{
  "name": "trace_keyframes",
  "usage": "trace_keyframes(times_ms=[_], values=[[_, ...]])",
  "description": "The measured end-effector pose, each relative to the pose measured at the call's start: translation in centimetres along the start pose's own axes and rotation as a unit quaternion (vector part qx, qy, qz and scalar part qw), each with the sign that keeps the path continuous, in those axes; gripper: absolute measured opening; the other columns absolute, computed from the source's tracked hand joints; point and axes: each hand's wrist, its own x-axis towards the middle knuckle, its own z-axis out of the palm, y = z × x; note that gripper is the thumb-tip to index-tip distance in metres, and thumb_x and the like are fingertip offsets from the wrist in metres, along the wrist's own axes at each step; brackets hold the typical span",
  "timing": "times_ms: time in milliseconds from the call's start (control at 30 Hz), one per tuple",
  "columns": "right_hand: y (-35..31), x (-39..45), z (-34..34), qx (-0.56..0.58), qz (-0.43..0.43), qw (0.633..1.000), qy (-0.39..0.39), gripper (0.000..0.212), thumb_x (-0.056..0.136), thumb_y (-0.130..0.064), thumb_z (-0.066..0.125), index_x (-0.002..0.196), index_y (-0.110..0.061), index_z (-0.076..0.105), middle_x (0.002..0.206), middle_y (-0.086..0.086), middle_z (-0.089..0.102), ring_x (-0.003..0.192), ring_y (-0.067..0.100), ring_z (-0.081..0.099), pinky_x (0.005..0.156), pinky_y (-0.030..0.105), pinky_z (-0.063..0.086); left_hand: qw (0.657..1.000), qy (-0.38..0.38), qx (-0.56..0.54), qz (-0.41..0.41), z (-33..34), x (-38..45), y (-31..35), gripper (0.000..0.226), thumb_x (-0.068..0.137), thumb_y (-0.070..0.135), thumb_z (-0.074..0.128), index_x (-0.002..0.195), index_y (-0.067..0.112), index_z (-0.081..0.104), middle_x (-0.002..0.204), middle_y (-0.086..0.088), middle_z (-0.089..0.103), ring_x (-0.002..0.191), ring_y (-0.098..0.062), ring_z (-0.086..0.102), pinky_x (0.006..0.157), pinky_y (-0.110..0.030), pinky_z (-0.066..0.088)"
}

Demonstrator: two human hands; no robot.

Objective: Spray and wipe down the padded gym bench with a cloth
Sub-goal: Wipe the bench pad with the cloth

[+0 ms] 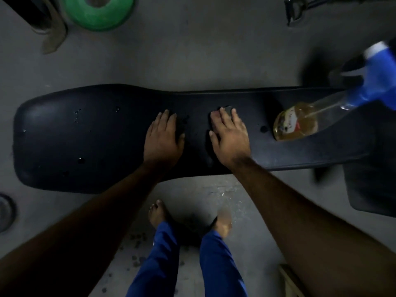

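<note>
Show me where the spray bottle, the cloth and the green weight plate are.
spray bottle [300,123], head view, on its liquid-filled clear body.
cloth [227,109], head view, on the dark corner beyond the right hand's fingertips.
green weight plate [85,15], head view, on its left rim.

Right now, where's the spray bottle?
The spray bottle lies on its side on the bench's right end, just right of the right hand.

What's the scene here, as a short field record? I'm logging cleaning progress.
bench: black padded bench, droplets on its left part
cloth: dark cloth under the hands
left hand: flat, pressing the cloth
right hand: flat, pressing the cloth
bottle: spray bottle standing on the bench, right of the hands, amber liquid, blue head
</note>
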Motion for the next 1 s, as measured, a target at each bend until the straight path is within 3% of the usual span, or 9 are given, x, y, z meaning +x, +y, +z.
trace_keyframes(times_ms=[100,233,400,500,600,767,867,933,1000], values=[[0.7,-0.2,1.7,-0.036,-0.013,0.999,0.007,0.056,0.1,-0.03,0.045,0.154,-0.021,0.036,0.164,0.006,0.029,0.153,0.035,0.015,0.12,0.053,0.021,1.0,-0.008,0.008,0.01,1.6,-0.2,-1.1,0.06,0.097,0.037,0.044,0.147,0.005,0.034,0.157,-0.018,0.026,0.146,-0.031,0.02,0.12,-0.044,0.016],[1.2,2.3,2.1,-0.042,-0.042,0.998,0.033,0.056,0.094,-0.028,0.043,0.149,-0.021,0.045,0.158,0.007,0.039,0.149,0.035,0.026,0.117,0.048,0.025,1.0,0.016,0.007,0.015,2.3,-0.3,-1.1,0.06,0.096,0.038,0.039,0.146,0.004,0.036,0.156,-0.018,0.028,0.146,-0.031,0.022,0.119,-0.044,0.017],[-1.6,6.8,1.6,-0.001,0.091,0.993,0.079,0.063,0.084,-0.03,0.037,0.144,-0.017,0.052,0.154,0.01,0.046,0.146,0.039,0.032,0.116,0.05,0.031,0.998,0.006,-0.062,0.004,-0.1,0.5,-1.5,0.049,0.094,0.021,0.049,0.14,0.004,0.045,0.152,-0.017,0.036,0.143,-0.032,0.03,0.117,-0.045,0.025],[-5.2,1.8,3.5,-0.011,-0.048,0.999,0.0,0.06,0.089,-0.025,0.039,0.148,-0.02,0.048,0.157,0.006,0.042,0.148,0.036,0.028,0.117,0.053,0.028,0.998,0.029,-0.061,-0.001,-2.1,1.4,-2.8,0.047,0.091,0.014,0.047,0.136,0.0,0.048,0.146,-0.02,0.043,0.138,-0.036,0.037,0.114,-0.046,0.029],[-2.9,1.7,3.2,-0.073,-0.171,0.981,-0.053,0.06,0.089,-0.022,0.047,0.149,-0.023,0.045,0.158,0.006,0.041,0.148,0.034,0.03,0.116,0.05,0.029,0.999,-0.001,-0.033,0.016,-1.4,1.7,-4.7,0.049,0.094,0.017,0.051,0.139,0.0,0.044,0.151,-0.021,0.035,0.142,-0.036,0.03,0.117,-0.045,0.022],[-4.0,6.4,3.4,-0.03,0.087,0.992,0.089,0.063,0.087,-0.028,0.041,0.148,-0.015,0.046,0.157,0.013,0.04,0.147,0.041,0.029,0.117,0.053,0.03,0.998,-0.009,-0.023,0.063,-0.5,1.1,-5.9,0.063,0.091,0.037,0.048,0.143,0.003,0.04,0.154,-0.02,0.03,0.145,-0.033,0.024,0.119,-0.042,0.015],[-7.4,2.1,5.3,-0.038,-0.093,0.995,-0.007,0.059,0.092,-0.029,0.038,0.151,-0.02,0.043,0.16,0.007,0.038,0.15,0.035,0.025,0.119,0.051,0.025,0.997,0.031,-0.057,0.036,-1.1,1.1,-6.1,0.059,0.09,0.031,0.044,0.141,0.002,0.043,0.151,-0.019,0.037,0.143,-0.032,0.03,0.118,-0.043,0.021],[-4.6,3.2,4.4,-0.081,-0.194,0.977,-0.034,0.058,0.092,-0.028,0.041,0.15,-0.023,0.044,0.158,0.006,0.041,0.149,0.033,0.029,0.117,0.049,0.029,0.998,0.052,-0.042,0.012,-0.9,1.0,-6.5,0.058,0.09,0.03,0.042,0.14,0.001,0.043,0.15,-0.02,0.038,0.142,-0.034,0.031,0.118,-0.046,0.022],[-2.4,6.5,3.1,-0.087,-0.103,0.991,0.022,0.06,0.089,-0.027,0.042,0.148,-0.018,0.047,0.155,0.012,0.044,0.146,0.038,0.033,0.115,0.052,0.034,0.999,0.036,-0.026,0.01,-0.4,0.8,-6.7,0.059,0.091,0.032,0.039,0.142,0.001,0.041,0.152,-0.021,0.034,0.144,-0.034,0.026,0.119,-0.046,0.019]])
